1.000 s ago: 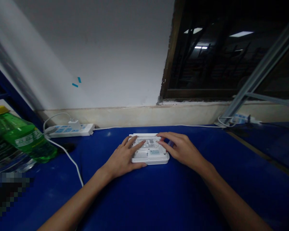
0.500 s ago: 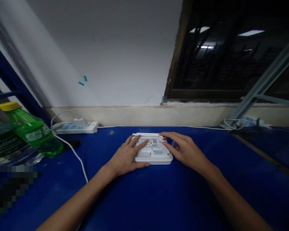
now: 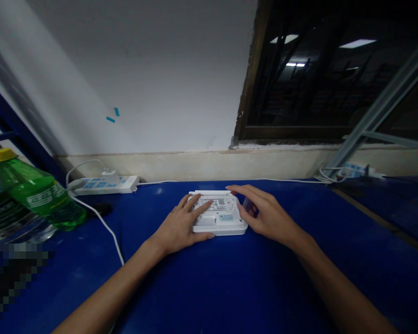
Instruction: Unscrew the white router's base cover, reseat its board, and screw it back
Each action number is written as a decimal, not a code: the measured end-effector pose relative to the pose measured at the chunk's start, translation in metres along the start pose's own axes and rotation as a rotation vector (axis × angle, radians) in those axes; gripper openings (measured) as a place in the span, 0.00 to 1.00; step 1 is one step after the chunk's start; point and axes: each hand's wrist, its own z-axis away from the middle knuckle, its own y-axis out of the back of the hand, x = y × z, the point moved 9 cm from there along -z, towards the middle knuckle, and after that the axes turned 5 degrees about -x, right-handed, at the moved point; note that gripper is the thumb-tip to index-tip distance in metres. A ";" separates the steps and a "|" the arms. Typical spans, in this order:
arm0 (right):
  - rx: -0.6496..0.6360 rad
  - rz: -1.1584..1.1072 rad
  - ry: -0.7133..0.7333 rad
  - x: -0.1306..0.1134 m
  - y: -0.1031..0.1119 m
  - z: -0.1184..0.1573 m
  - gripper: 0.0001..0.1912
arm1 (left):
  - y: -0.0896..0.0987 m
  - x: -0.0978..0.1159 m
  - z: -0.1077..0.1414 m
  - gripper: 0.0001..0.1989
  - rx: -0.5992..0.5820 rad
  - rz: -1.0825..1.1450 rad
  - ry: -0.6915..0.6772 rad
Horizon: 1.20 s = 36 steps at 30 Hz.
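A flat white router-like device (image 3: 226,227) lies on the blue tabletop, its vented, labelled side up. Along its far edge runs a slim white bar (image 3: 211,191), perhaps a folded antenna. My left hand (image 3: 181,225) grips the device's left part, fingers spread over the top and thumb along the near edge. At the right side is my right hand (image 3: 264,211), its fingers curved and apart. Its index fingertip meets the right end of the bar, and its thumb is by the device's right edge. The other right fingers are partly hidden in shadow.
At the left stand a green bottle with a yellow cap (image 3: 45,195) and a larger bottle (image 3: 3,213). A white power strip (image 3: 106,184) with a plug and cable (image 3: 107,228) lies near the wall. Metal frame posts (image 3: 369,120) rise on both sides.
My right thumb has moved off the device's top to its right edge, and the index finger has shifted slightly along the far side. My left hand keeps its hold. The view has shifted slightly.
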 end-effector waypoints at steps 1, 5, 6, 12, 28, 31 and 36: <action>-0.009 -0.004 0.006 -0.002 0.000 0.000 0.28 | 0.000 0.000 0.000 0.44 0.002 -0.003 -0.002; -0.024 0.038 0.010 -0.004 -0.001 0.001 0.29 | 0.000 0.000 0.000 0.43 0.009 -0.012 -0.004; -0.022 0.048 0.005 -0.003 -0.002 0.001 0.27 | 0.000 0.000 0.000 0.43 0.011 -0.012 -0.005; -0.029 -0.011 -0.015 0.001 -0.002 0.001 0.28 | -0.001 -0.001 0.000 0.43 0.013 -0.001 -0.006; -0.054 -0.053 -0.037 0.000 -0.003 0.001 0.32 | -0.001 -0.001 0.000 0.43 0.026 0.006 -0.017; -0.054 -0.023 -0.056 0.004 -0.004 0.001 0.28 | -0.002 0.000 0.000 0.43 0.020 0.002 -0.014; -0.032 -0.040 -0.049 0.006 -0.007 0.000 0.21 | -0.001 0.000 0.000 0.43 0.016 -0.003 -0.011</action>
